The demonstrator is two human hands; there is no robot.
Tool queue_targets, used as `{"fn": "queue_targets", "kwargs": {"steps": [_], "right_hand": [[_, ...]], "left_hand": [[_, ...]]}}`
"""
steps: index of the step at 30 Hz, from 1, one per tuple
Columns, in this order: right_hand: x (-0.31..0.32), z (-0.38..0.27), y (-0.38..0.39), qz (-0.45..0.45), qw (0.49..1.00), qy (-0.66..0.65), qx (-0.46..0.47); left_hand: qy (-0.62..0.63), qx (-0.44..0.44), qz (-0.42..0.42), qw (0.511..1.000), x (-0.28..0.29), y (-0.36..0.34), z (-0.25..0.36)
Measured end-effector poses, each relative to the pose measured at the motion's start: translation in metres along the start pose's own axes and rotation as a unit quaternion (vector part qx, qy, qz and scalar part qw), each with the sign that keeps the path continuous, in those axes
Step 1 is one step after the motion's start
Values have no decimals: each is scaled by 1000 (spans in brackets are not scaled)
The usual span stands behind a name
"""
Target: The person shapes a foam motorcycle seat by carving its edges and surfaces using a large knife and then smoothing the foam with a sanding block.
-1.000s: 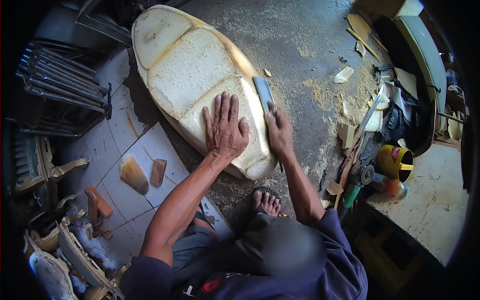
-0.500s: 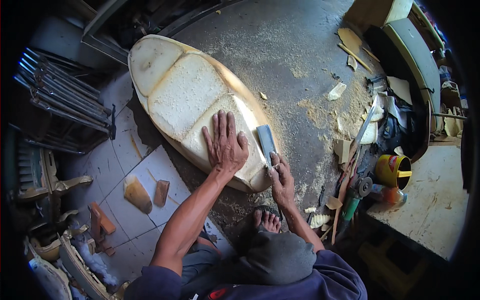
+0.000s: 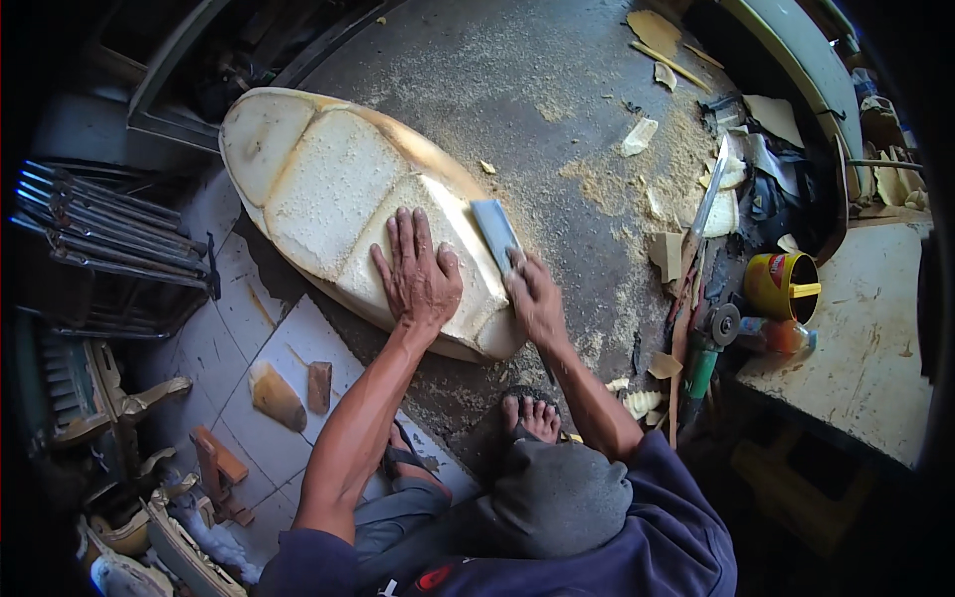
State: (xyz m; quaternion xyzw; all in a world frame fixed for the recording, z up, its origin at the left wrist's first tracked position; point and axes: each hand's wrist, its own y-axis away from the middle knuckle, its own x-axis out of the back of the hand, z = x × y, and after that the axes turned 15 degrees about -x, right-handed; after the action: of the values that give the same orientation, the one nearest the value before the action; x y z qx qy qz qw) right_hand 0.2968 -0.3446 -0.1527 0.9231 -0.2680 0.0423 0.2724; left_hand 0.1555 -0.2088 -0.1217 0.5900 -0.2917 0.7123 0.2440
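A long cream foam seat pad (image 3: 333, 169), with browned edges and ridges between its sections, lies slantwise on the floor. My left hand (image 3: 422, 284) rests flat on its near part, fingers stretched out. My right hand (image 3: 535, 301), slightly smeared by motion, is wrapped round the lower end of a flat, broad blue-grey blade (image 3: 491, 231). The blade lies along the pad's right edge, its far end pointing away from me. Its handle is mostly hidden in my fingers. Pale foam crumbs are scattered on the pad.
Foam crumbs and scraps (image 3: 639, 137) litter the dark floor. On the right are a green angle grinder (image 3: 708, 353), a yellow tin (image 3: 782, 286) and a pale board (image 3: 860, 328). Wood blocks (image 3: 277, 396) lie on the left tiles, near stacked metal frames (image 3: 124, 239). My sandalled foot (image 3: 532, 416) is close by.
My right hand and the blade have moved away from me along the pad's right edge. My left hand stays in the same place on the pad. The whole view has shifted slightly.
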Motion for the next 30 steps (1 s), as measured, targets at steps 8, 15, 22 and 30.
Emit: {"fn": "queue_targets", "kwargs": {"steps": [8, 15, 22, 30], "right_hand": [[-3, -7, -5, 15, 997, 12, 69], [9, -2, -22, 3, 999, -26, -40], [17, 16, -26, 40, 999, -18, -9], [13, 7, -19, 19, 999, 28, 26]], "left_hand": [[-5, 8, -4, 1000, 1, -3, 5], [11, 6, -1, 1000, 2, -7, 12], [9, 3, 17, 1000, 2, -14, 13], [10, 3, 13, 1000, 3, -18, 10]]}}
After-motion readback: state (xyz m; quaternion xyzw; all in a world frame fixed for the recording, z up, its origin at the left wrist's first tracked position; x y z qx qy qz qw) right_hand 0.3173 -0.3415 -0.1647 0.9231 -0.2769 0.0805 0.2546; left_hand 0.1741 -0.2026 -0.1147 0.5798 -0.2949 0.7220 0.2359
